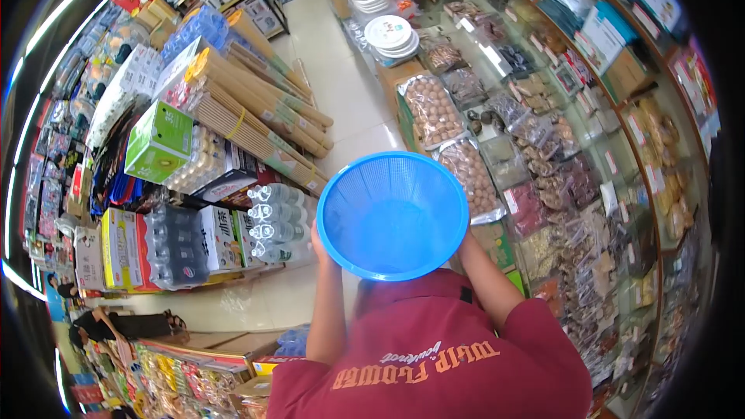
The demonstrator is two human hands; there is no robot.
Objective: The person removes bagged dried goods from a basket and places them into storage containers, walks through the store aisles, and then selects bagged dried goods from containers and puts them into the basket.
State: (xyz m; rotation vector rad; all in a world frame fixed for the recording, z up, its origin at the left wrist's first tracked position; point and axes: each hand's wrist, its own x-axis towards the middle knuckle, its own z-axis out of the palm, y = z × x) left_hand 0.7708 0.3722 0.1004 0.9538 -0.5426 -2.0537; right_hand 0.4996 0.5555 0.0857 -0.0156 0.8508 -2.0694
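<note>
A round blue plastic colander basket (392,225) is held up in front of my chest, its open top tilted toward me, and nothing lies inside. My left hand (320,248) grips its left side, with most fingers hidden behind the wall. On the opposite side my right hand (465,242) holds it just below the rim, and its fingers are mostly hidden too. Just beyond the basket on the right are plastic-wrapped trays of eggs (470,174). Clear bottles in a pack (275,221) stand to the left of my left hand.
A glass-fronted counter with bagged dried goods (543,178) runs along my right. Stacked white plates (392,35) stand at its far end. Bundled wooden sticks (260,136), drink packs (177,244) and boxes line the left. A tiled aisle (330,54) leads ahead. Another person (116,324) is at far left.
</note>
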